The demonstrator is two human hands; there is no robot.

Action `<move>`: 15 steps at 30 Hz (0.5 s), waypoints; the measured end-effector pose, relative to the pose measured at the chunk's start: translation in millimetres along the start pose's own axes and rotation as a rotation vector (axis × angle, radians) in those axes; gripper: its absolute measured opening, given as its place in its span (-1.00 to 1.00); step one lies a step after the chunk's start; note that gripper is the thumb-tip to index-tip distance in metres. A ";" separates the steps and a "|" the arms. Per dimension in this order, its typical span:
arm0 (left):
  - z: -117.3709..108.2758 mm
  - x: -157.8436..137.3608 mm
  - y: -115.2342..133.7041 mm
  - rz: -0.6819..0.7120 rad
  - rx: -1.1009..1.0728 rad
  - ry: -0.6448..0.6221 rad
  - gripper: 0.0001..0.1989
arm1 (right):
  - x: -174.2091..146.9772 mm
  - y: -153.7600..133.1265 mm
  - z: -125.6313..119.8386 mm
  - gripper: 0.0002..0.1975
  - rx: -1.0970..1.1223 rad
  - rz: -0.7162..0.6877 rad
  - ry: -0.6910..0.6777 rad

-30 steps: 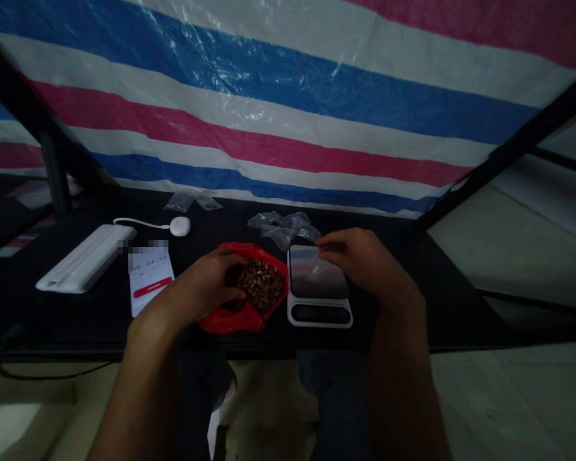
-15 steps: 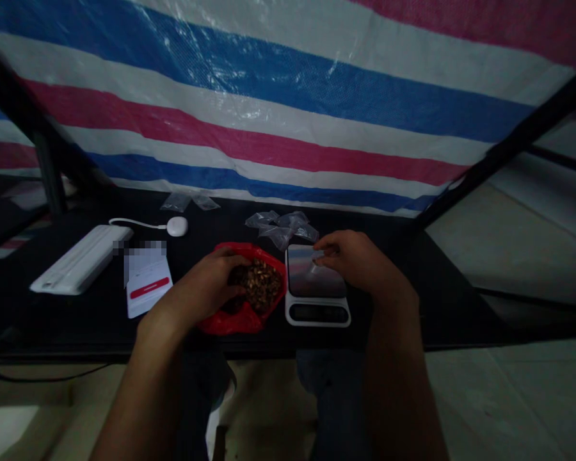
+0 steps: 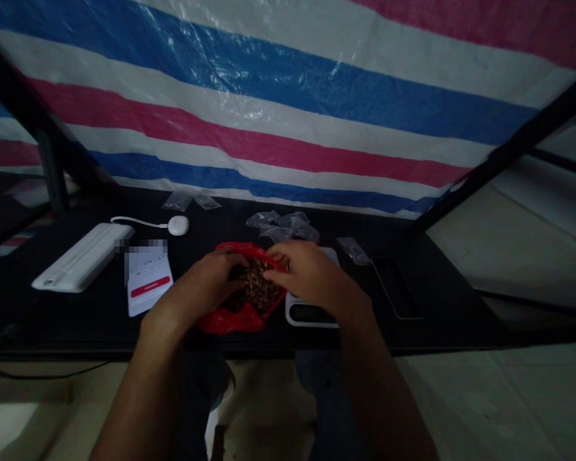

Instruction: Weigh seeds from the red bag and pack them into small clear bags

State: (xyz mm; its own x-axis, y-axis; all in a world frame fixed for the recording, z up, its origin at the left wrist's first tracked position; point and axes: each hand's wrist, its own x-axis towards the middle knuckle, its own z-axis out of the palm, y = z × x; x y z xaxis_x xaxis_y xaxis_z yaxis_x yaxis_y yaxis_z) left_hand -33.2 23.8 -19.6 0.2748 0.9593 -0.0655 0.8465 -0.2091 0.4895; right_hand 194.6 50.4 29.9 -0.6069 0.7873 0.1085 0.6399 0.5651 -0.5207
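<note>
A red plastic bag point(image 3: 230, 320) full of brown seeds point(image 3: 255, 289) lies open on the black table point(image 3: 77, 320). My left hand point(image 3: 199, 288) curls over the bag's left rim, fingers on the seeds. My right hand point(image 3: 310, 275) reaches across the white kitchen scale point(image 3: 312, 314) and pinches the bag's right rim; whether it also holds seeds I cannot tell. A small clear bag point(image 3: 352, 250) lies on the table just right of the scale, free of both hands.
A pile of clear small bags point(image 3: 283, 224) sits behind the red bag, two more point(image 3: 189, 202) further back. At left lie a white flat device point(image 3: 81, 256), a white round puck point(image 3: 178, 225) and a white-and-red card point(image 3: 146, 278). A dark flat slab point(image 3: 396, 285) lies right. A striped tarp point(image 3: 288, 96) hangs behind.
My right hand left the scale's platform and moved left to the red bag's rim. The small clear bag it held now lies on the table right of the scale. The left hand stayed at the bag.
</note>
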 end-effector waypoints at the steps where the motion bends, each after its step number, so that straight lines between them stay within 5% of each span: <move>1: -1.1 -0.1 0.0 0.009 -0.006 -0.008 -0.71 | 3.0 -4.3 10.4 -0.75 -0.031 -0.013 -0.059; 6: -3.9 -1.0 -2.0 -0.021 -0.023 -0.013 -0.70 | 14.0 -14.9 34.8 -0.85 -0.153 -0.020 -0.143; 11: -6.4 -2.5 -0.8 0.020 -0.045 0.003 -0.74 | 16.9 -11.5 25.3 -0.80 -0.108 -0.013 -0.165; 15: -8.7 -4.2 -1.4 0.029 -0.036 0.015 -0.68 | 11.2 1.4 4.7 -0.82 -0.024 -0.032 -0.058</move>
State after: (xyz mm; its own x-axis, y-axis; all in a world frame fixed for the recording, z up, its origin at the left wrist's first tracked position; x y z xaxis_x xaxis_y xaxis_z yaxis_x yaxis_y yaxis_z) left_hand -39.5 21.7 -12.4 0.2919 0.9557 -0.0378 0.8215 -0.2303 0.5217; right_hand 186.6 58.9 26.4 -0.6530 0.7536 0.0746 0.6308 0.5958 -0.4970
